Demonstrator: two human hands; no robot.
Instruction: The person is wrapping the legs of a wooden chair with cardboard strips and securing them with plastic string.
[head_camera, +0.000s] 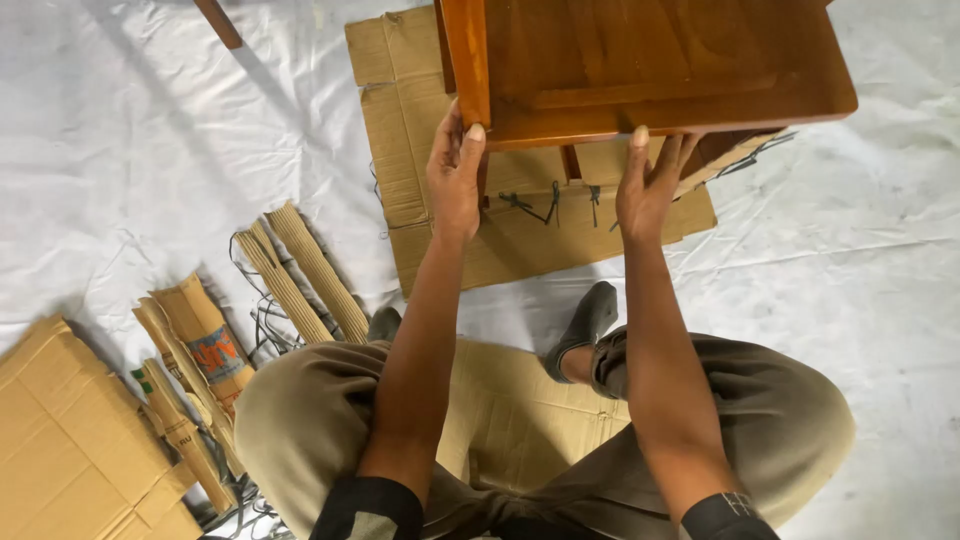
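Currently my left hand (455, 175) grips the near corner of the wooden cabinet (650, 65), thumb on the edge. My right hand (650, 180) props its underside, fingers spread flat, closed on nothing. It sits tilted above the flat cardboard (420, 120). Best kept level, weight shared, clear of the black strings (545, 205).

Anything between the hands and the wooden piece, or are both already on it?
Nothing visible in between. The left hand grips the wooden furniture piece at its near left corner; the right hand presses against its near edge. Flattened cardboard lies under it.
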